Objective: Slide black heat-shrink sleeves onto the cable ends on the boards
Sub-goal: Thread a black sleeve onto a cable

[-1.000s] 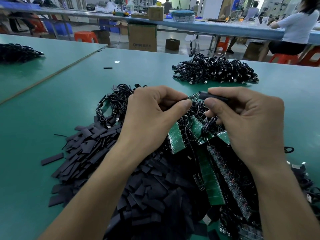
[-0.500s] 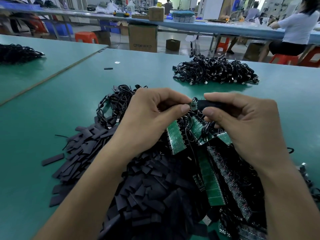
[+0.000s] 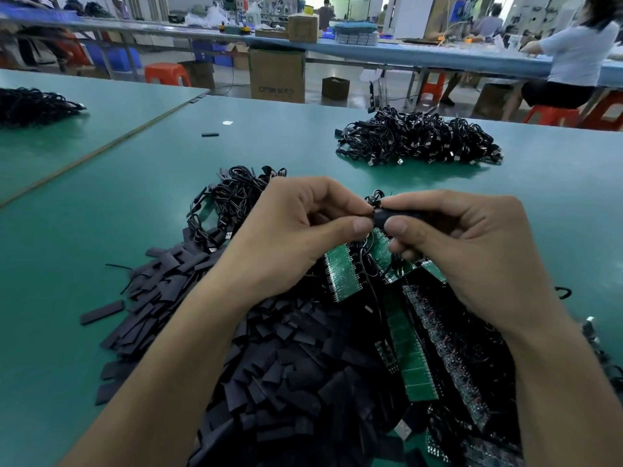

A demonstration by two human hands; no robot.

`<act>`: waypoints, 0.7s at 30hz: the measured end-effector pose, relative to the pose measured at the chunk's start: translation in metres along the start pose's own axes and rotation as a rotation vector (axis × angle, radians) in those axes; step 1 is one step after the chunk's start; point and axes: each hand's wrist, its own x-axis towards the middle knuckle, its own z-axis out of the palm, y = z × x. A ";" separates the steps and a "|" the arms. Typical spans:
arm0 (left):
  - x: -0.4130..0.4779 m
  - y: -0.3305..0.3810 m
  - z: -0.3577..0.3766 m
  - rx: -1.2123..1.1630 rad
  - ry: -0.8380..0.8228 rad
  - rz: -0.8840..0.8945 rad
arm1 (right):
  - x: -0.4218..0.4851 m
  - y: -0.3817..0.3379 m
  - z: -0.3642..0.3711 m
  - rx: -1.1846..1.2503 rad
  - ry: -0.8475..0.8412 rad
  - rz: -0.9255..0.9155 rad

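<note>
A: Entry, head view. Left hand (image 3: 296, 237) pinched shut, thumb and forefinger closed on a cable end right at the mouth of a black heat-shrink sleeve (image 3: 401, 215).

B: Right hand (image 3: 472, 251)?

A: Grasping that sleeve between thumb and curled fingers. The sleeve lies roughly level, its open end toward the left hand. The thumb tips of both hands are just beside each other.

B: Position relative to the stock?

A: Both hands raised above the green bench (image 3: 101, 230), over a cluster of green circuit boards (image 3: 342, 274) with black wiring. Whether the cable end is inside the sleeve cannot be told; fingers cover the joint.

B: Loose material?

A: Heap of flat black sleeves (image 3: 286, 365) below the left forearm. A coiled cable bundle (image 3: 232, 200) is beyond the left hand; a larger cable pile (image 3: 418, 138) sits well apart, farther back on the bench.
</note>
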 end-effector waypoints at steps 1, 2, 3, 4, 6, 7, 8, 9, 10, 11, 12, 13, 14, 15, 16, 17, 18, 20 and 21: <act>0.000 0.000 0.000 -0.006 0.002 0.001 | 0.000 0.000 0.000 -0.002 0.000 0.002; 0.000 -0.001 0.001 -0.015 0.009 0.000 | 0.000 -0.001 0.000 -0.003 0.000 0.004; -0.001 -0.001 0.001 -0.024 0.020 -0.005 | 0.000 -0.002 0.001 -0.002 -0.002 0.007; -0.001 -0.001 0.001 -0.028 0.033 -0.011 | 0.001 -0.003 0.001 0.004 -0.003 0.010; 0.000 -0.002 0.001 -0.025 0.039 -0.009 | 0.001 -0.003 0.002 0.018 0.001 0.021; 0.000 -0.002 0.001 -0.026 0.030 -0.004 | 0.001 -0.003 0.002 0.023 0.005 0.031; 0.000 -0.002 0.001 -0.030 0.018 -0.001 | 0.000 -0.003 0.002 0.028 0.009 0.038; 0.001 -0.002 0.001 -0.034 0.008 0.001 | 0.000 -0.003 0.002 0.033 0.011 0.041; 0.001 -0.001 0.001 -0.039 0.003 0.003 | 0.000 -0.003 0.002 0.040 0.014 0.043; 0.001 -0.002 0.001 -0.043 0.004 0.006 | 0.000 -0.003 0.002 0.048 0.017 0.044; 0.001 -0.002 0.001 -0.044 0.009 0.013 | 0.000 -0.003 0.003 0.057 0.020 0.044; 0.001 -0.003 0.001 -0.044 0.013 0.019 | 0.001 -0.003 0.003 0.062 0.021 0.047; 0.001 -0.003 0.001 -0.045 0.016 0.024 | 0.001 -0.002 0.004 0.063 0.021 0.051; 0.002 -0.003 0.000 -0.049 0.018 0.029 | 0.001 -0.002 0.005 0.063 0.019 0.057; 0.002 -0.004 0.000 -0.056 0.021 0.033 | 0.001 -0.001 0.005 0.064 0.018 0.060; 0.002 -0.005 0.000 -0.064 0.025 0.035 | 0.002 0.000 0.006 0.068 0.019 0.062; 0.002 -0.005 0.001 -0.073 0.029 0.036 | 0.002 0.000 0.006 0.076 0.022 0.061; 0.002 -0.006 0.001 -0.086 0.028 0.034 | 0.002 0.000 0.006 0.091 0.034 0.059; 0.002 -0.006 0.001 -0.089 0.022 0.034 | 0.002 -0.001 0.006 0.100 0.039 0.063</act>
